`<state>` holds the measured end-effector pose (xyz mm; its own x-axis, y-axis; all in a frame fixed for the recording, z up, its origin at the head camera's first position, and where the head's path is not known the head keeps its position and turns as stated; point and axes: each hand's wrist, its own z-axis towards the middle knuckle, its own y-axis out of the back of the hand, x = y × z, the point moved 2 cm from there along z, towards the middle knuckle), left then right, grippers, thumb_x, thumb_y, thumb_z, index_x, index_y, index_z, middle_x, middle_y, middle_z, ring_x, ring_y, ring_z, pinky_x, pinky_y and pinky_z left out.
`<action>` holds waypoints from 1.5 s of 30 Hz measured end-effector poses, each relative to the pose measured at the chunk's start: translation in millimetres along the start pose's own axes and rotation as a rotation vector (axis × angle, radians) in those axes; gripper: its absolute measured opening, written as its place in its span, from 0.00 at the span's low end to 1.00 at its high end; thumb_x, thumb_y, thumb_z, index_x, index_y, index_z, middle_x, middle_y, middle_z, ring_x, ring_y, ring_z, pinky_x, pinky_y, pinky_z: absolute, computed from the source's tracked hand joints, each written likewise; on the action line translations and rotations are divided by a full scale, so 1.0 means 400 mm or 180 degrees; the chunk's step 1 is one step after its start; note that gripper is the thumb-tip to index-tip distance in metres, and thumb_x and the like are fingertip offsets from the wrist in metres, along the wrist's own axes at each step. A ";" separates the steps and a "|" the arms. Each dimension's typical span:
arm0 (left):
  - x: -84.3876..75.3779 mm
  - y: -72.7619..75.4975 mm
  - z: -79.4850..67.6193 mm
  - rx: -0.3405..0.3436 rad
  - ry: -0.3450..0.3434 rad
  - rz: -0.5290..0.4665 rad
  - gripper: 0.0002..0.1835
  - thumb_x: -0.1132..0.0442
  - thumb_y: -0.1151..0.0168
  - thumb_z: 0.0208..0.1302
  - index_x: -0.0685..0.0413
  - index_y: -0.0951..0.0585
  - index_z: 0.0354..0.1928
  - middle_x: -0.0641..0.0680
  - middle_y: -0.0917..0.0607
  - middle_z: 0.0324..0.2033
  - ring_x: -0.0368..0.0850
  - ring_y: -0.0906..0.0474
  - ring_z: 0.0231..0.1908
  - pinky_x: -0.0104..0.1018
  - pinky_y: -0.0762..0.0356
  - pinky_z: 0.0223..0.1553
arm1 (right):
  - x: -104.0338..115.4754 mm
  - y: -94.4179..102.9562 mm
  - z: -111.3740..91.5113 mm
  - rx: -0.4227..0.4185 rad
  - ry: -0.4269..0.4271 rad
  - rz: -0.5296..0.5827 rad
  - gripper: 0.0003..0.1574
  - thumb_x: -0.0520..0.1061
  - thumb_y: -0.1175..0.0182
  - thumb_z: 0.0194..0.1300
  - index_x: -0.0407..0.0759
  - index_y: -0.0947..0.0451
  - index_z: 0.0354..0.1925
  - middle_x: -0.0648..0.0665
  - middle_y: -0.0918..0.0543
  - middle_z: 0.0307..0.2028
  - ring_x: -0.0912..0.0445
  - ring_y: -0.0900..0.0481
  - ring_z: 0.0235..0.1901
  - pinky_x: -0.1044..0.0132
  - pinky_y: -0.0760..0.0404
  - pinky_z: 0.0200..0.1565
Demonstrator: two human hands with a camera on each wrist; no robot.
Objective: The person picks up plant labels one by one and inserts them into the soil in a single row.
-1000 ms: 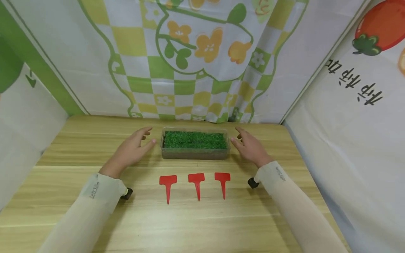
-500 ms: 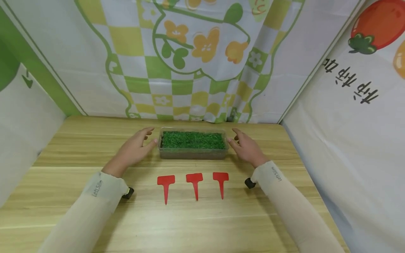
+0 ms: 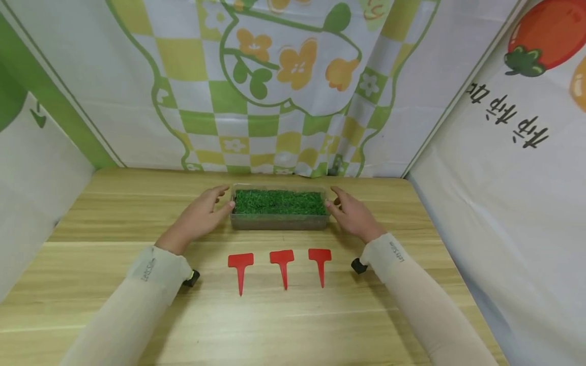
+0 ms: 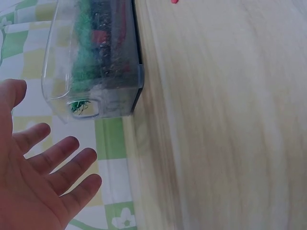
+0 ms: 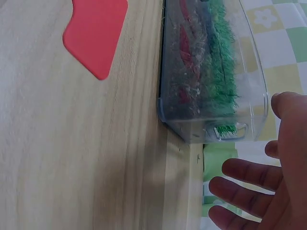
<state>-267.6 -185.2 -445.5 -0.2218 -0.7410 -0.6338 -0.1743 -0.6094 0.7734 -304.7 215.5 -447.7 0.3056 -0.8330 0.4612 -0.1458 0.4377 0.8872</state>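
A clear plastic box (image 3: 280, 222) with green artificial grass (image 3: 279, 202) over dark soil sits near the back of the table. My left hand (image 3: 199, 218) is at its left end, fingers spread and extended; in the left wrist view the fingers (image 4: 72, 163) stand apart from the box wall. At the other end is my right hand (image 3: 352, 213), with its thumb close to the rim and its fingers (image 5: 244, 191) relaxed. Whether either thumb touches the rim I cannot tell. In front of the box lie three red T-shaped plant labels, left (image 3: 240, 272), middle (image 3: 283, 267) and right (image 3: 321, 265).
The wooden table (image 3: 256, 325) meets a checked, flowered curtain (image 3: 284, 127) just behind the box. White cloth walls stand at the left and right (image 3: 499, 203). A small black camera is worn on each wrist.
Both hands have moved inward to the box ends, the left one moving right and the right one moving left. The box and plant labels stay put; the head view shifted slightly.
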 end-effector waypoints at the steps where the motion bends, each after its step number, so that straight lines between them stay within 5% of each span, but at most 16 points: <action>1: 0.001 -0.003 0.002 0.0007 -0.0013 0.0011 0.41 0.35 0.60 0.76 0.52 0.49 0.80 0.66 0.38 0.73 0.68 0.36 0.69 0.69 0.37 0.64 | 0.002 -0.002 0.001 0.0017 0.0007 0.0000 0.43 0.64 0.56 0.78 0.46 0.50 0.79 0.37 0.21 0.57 0.44 0.19 0.52 0.44 0.22 0.53; 15: 0.011 -0.021 0.020 0.0252 0.0000 -0.0040 0.38 0.41 0.58 0.78 0.43 0.56 0.81 0.64 0.48 0.77 0.65 0.33 0.69 0.68 0.40 0.66 | 0.015 -0.030 0.018 0.0072 0.0133 -0.0084 0.40 0.55 0.58 0.80 0.40 0.54 0.80 0.41 0.18 0.44 0.52 0.22 0.34 0.51 0.23 0.45; 24: 0.005 -0.027 0.016 0.0504 0.0074 -0.0056 0.36 0.42 0.65 0.79 0.33 0.65 0.80 0.65 0.42 0.76 0.67 0.39 0.71 0.68 0.42 0.67 | 0.014 -0.042 0.017 0.0202 0.0001 -0.0051 0.39 0.54 0.66 0.81 0.46 0.62 0.81 0.36 0.22 0.30 0.43 0.23 0.33 0.49 0.26 0.58; 25: 0.005 -0.026 0.015 0.0539 0.0097 -0.0071 0.36 0.41 0.65 0.79 0.32 0.66 0.80 0.65 0.41 0.75 0.67 0.38 0.71 0.68 0.41 0.67 | 0.013 -0.044 0.016 0.0213 -0.0030 -0.0014 0.39 0.55 0.66 0.81 0.47 0.63 0.81 0.35 0.22 0.31 0.43 0.23 0.34 0.49 0.27 0.59; 27: 0.007 -0.026 0.014 0.0583 0.0141 -0.0033 0.36 0.40 0.66 0.79 0.29 0.68 0.79 0.65 0.39 0.74 0.68 0.35 0.69 0.68 0.40 0.66 | 0.012 -0.045 0.013 0.0195 -0.0052 0.0029 0.39 0.55 0.67 0.81 0.49 0.63 0.81 0.32 0.17 0.48 0.41 0.19 0.48 0.47 0.29 0.64; 30: 0.010 -0.026 0.013 0.0603 0.0194 0.0039 0.36 0.38 0.68 0.78 0.27 0.69 0.79 0.66 0.35 0.72 0.70 0.31 0.66 0.69 0.37 0.63 | 0.009 -0.047 0.013 0.0175 -0.0066 0.0044 0.38 0.56 0.68 0.81 0.49 0.63 0.81 0.35 0.33 0.72 0.40 0.29 0.67 0.46 0.34 0.68; 34: 0.011 -0.027 0.016 0.0588 0.0257 0.0129 0.36 0.37 0.68 0.77 0.27 0.68 0.79 0.66 0.31 0.70 0.70 0.28 0.63 0.68 0.32 0.59 | 0.007 -0.048 0.014 0.0143 -0.0085 -0.0025 0.38 0.57 0.68 0.81 0.49 0.61 0.81 0.37 0.37 0.74 0.39 0.30 0.67 0.45 0.32 0.67; 39: 0.006 -0.031 0.019 0.0564 0.0322 0.0182 0.36 0.39 0.68 0.77 0.28 0.67 0.80 0.67 0.28 0.67 0.68 0.24 0.60 0.64 0.27 0.54 | 0.005 -0.049 0.017 0.0081 -0.0122 -0.0141 0.38 0.57 0.69 0.80 0.49 0.59 0.81 0.34 0.30 0.69 0.39 0.21 0.59 0.44 0.27 0.63; 42: 0.004 -0.033 0.021 0.0524 0.0338 0.0197 0.36 0.42 0.67 0.77 0.29 0.66 0.80 0.67 0.25 0.65 0.65 0.20 0.56 0.59 0.23 0.49 | 0.006 -0.049 0.016 0.0081 -0.0126 -0.0170 0.38 0.57 0.69 0.80 0.49 0.59 0.81 0.31 0.18 0.54 0.41 0.17 0.49 0.44 0.25 0.60; 45: 0.002 -0.036 0.024 0.0503 0.0344 0.0195 0.36 0.43 0.67 0.77 0.30 0.65 0.80 0.67 0.24 0.64 0.61 0.17 0.51 0.52 0.22 0.41 | 0.007 -0.047 0.014 0.0072 -0.0122 -0.0187 0.38 0.57 0.69 0.80 0.49 0.58 0.81 0.34 0.17 0.38 0.46 0.19 0.39 0.45 0.23 0.58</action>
<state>-274.3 -174.5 -456.9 -0.1339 -0.8065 -0.5759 -0.3139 -0.5167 0.7966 -306.4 202.8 -463.0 0.2780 -0.8696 0.4080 -0.1499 0.3803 0.9126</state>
